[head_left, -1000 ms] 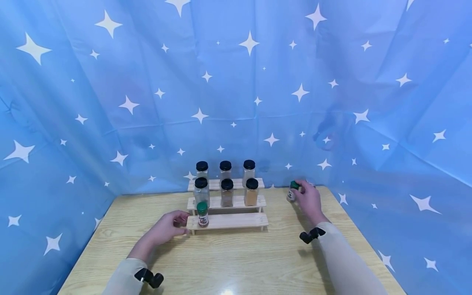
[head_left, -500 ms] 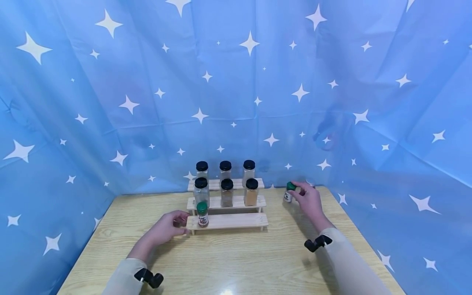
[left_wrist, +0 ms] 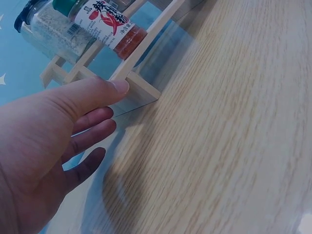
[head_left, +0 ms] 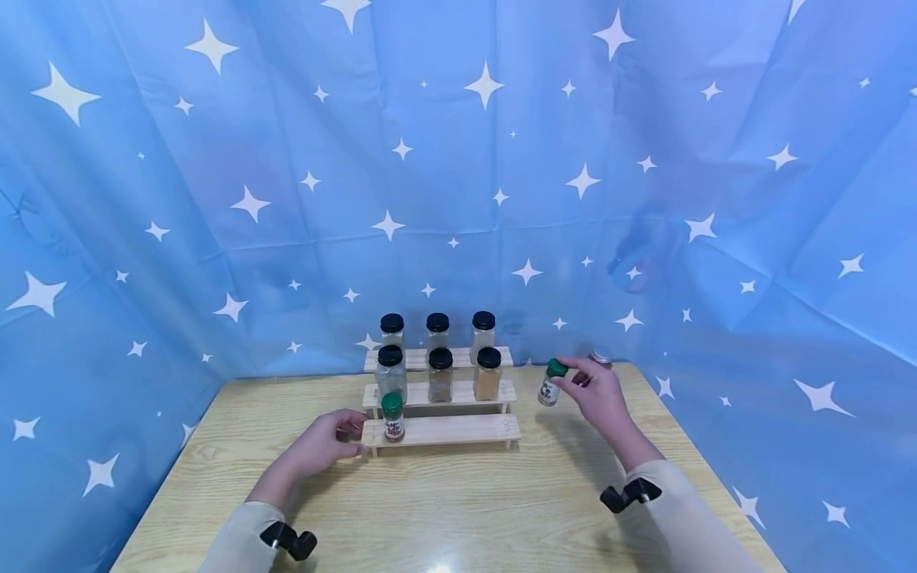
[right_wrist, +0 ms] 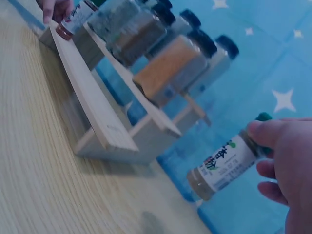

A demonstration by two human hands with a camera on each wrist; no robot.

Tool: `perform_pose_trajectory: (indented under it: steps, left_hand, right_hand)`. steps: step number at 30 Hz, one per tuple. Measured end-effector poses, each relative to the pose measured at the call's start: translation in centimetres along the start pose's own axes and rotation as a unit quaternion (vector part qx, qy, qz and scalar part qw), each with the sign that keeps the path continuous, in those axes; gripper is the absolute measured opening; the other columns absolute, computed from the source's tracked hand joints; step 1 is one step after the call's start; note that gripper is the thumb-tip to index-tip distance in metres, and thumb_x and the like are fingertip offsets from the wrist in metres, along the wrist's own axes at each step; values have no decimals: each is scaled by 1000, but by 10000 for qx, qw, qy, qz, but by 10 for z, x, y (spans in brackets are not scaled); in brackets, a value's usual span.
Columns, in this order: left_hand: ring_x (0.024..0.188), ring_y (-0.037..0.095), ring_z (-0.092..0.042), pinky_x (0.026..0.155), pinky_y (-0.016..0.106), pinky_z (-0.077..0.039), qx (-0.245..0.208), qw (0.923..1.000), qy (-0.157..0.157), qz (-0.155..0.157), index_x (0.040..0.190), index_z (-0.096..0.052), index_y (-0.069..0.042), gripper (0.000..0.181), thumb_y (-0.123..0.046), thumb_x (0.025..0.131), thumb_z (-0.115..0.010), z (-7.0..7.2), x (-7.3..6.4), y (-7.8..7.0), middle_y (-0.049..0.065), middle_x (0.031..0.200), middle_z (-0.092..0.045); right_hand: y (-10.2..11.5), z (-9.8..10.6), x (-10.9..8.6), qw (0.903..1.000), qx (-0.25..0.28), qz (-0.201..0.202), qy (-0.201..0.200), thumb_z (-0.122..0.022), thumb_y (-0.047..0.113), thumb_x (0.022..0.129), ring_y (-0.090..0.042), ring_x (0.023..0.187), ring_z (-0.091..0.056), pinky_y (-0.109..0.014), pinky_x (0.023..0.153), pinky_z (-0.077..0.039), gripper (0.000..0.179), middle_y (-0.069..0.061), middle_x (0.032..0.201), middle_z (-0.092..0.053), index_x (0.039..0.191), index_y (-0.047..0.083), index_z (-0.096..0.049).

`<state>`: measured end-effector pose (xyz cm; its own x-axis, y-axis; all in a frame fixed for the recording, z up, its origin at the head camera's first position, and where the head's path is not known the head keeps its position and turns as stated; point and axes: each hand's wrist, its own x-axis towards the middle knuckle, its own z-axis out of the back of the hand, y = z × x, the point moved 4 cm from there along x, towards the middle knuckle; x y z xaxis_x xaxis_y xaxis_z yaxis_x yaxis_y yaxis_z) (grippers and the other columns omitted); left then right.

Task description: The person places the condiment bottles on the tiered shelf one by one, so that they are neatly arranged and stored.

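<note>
My right hand [head_left: 600, 395] pinches a small spice jar [right_wrist: 222, 163] by its green cap, between thumb and fingers. The jar has a white label and brownish powder, and hangs tilted above the table, right of a three-tier wooden spice rack [head_left: 451, 430]. At the rack's left end my left hand [head_left: 331, 440] holds the lowest shelf. Its thumb presses the shelf's corner in the left wrist view, while the other fingers curl loosely and the index is mostly hidden. Another green-capped jar [left_wrist: 109, 24], with red powder, stands at the left of that shelf.
Several black-lidded glass jars [head_left: 441, 378] stand on the middle and top shelves. Behind my right hand, a silver-lidded jar [head_left: 600, 357] is partly hidden at the table's back right. A blue curtain [head_left: 458, 199] with white stars hangs behind the wooden table [head_left: 444, 509].
My right hand has lifted the green-capped jar and carried it left and nearer, uncovering more of the silver-lidded jar. The left hand has stayed at the rack.
</note>
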<state>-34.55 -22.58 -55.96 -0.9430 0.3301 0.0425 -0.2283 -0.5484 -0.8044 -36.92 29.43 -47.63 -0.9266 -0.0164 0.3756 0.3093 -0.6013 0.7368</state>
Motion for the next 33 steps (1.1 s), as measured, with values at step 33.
perform_pose_trajectory:
  steps: [33]
  left_hand:
    - [112, 23, -69, 103, 49, -58, -46, 10000, -30, -34, 137, -70, -2, 55, -14, 88, -92, -2, -1, -1, 4, 119, -74]
  right_hand:
    - [89, -79, -24, 9837, 152, 1512, 958, -88, 9, 96, -14, 98, -70, -45, 82, -65, 40, 7, 112, -72, 132, 14, -72]
